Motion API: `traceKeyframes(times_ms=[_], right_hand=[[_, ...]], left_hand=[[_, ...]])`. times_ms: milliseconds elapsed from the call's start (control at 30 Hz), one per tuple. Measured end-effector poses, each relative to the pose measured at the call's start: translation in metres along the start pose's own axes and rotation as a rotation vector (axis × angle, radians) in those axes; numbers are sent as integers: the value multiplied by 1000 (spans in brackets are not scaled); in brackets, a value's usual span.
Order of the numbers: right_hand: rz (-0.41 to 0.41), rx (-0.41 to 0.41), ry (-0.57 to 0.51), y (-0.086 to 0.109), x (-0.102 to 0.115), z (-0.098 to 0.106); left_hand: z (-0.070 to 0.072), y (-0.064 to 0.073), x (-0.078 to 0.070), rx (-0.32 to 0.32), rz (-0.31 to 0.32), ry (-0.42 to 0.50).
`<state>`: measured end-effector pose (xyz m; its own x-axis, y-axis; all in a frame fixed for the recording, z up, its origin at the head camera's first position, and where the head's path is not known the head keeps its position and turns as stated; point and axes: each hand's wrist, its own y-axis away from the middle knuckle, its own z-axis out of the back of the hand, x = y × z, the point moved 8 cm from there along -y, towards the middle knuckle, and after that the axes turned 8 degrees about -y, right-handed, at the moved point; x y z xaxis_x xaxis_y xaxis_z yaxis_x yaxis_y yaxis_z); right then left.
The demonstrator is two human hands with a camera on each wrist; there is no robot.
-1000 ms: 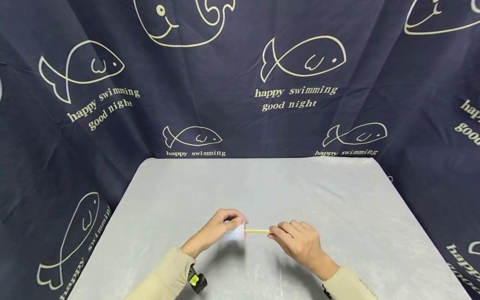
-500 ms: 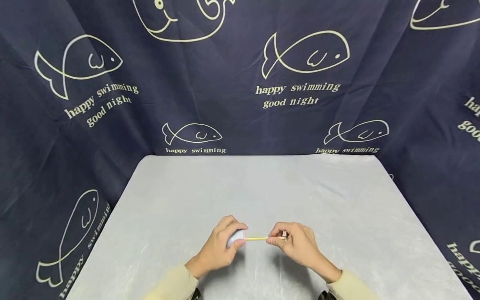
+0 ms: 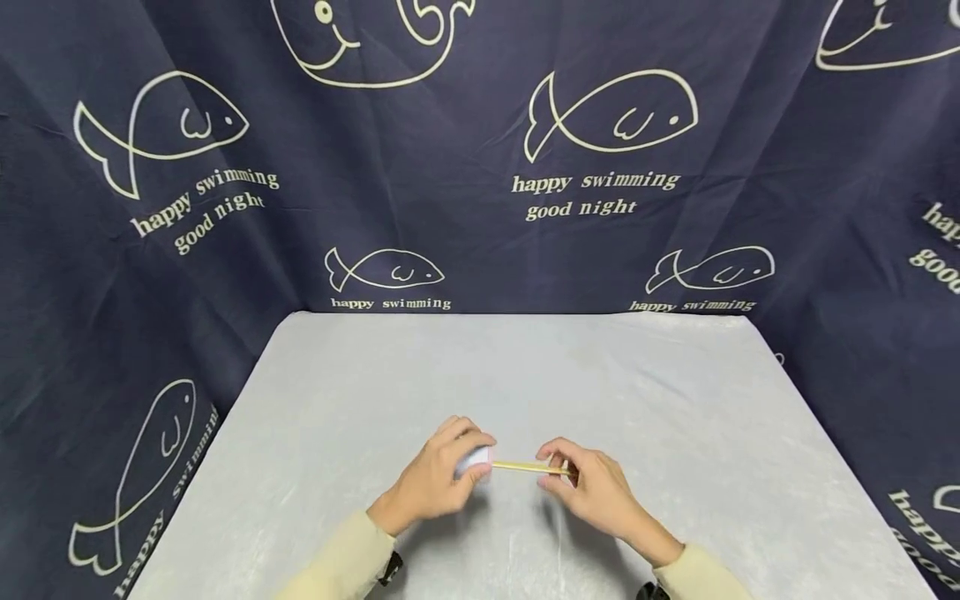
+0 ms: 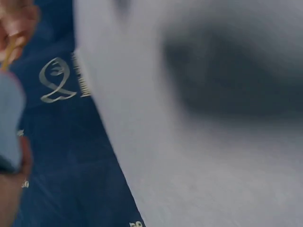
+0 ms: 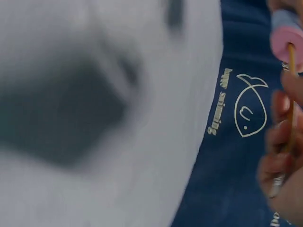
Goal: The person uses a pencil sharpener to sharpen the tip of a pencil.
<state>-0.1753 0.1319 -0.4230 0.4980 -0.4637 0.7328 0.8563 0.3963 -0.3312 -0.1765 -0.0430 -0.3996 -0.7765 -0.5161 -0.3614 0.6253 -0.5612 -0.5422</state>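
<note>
My left hand (image 3: 433, 477) grips a light-blue pencil sharpener (image 3: 476, 458) between thumb and fingers, just above the table. Its pink end face shows in the right wrist view, where a yellow pencil (image 5: 291, 59) enters the hole. The pencil's point is hidden inside. My right hand (image 3: 602, 493) has its fingers curled around the back part of the pencil, and a metal band shows at the pencil's rear end. At the left wrist view's edge, the sharpener (image 4: 9, 113) is partly cut off.
A pale grey cloth covers the table (image 3: 480, 375). Behind it and at both sides hangs a dark blue curtain (image 3: 480, 167) with fish drawings and lettering. Dark blurred shapes fill part of both wrist views.
The left hand has turned, with its thumb now below the sharpener. My right hand has rolled and its grip has loosened, showing more of the pencil; the pencil stays in the sharpener.
</note>
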Motion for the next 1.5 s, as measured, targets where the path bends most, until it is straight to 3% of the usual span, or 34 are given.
traceKeyframes(times_ms=[100, 200, 300, 367, 467, 533, 600, 667, 767, 900, 967, 1067, 1133, 1233, 1333, 1500], right_hand=[[325, -189, 237, 4, 23, 10], [584, -319, 431, 11, 44, 14], [771, -434, 545, 16, 61, 16], [865, -489, 557, 19, 70, 19], [932, -517, 504, 20, 77, 23], [921, -498, 457, 19, 75, 25], [834, -433, 395, 15, 69, 26], [682, -328, 312, 9, 59, 26], [315, -137, 144, -1, 31, 26], [-183, 116, -205, -2, -9, 17], [-338, 217, -383, 1, -20, 10], [-426, 322, -529, 6, -27, 0], [-409, 318, -502, 7, -28, 0], [-315, 235, -343, 3, -25, 5], [-134, 100, -112, -1, -14, 14], [280, -155, 157, 2, 16, 25]], left_hand=[[-6, -3, 22, 182, 266, 221], [-19, 2, 37, 364, 514, 528], [-30, 11, 40, 447, 707, 825], [-33, 14, 38, 452, 767, 952], [-32, 11, 33, 412, 725, 977], [-28, 8, 29, 363, 639, 891], [-26, 5, 27, 315, 561, 755], [-24, 4, 24, 266, 485, 589], [-20, 0, 14, 195, 338, 356], [-10, -9, -10, 50, 16, 46], [-7, -9, -21, -15, -142, -83], [-8, -5, -30, -64, -295, -184], [-9, -4, -30, -65, -302, -196], [-8, -7, -21, -36, -204, -154], [-7, -12, -6, 25, -22, -59], [-8, -14, 22, 168, 319, 215]])
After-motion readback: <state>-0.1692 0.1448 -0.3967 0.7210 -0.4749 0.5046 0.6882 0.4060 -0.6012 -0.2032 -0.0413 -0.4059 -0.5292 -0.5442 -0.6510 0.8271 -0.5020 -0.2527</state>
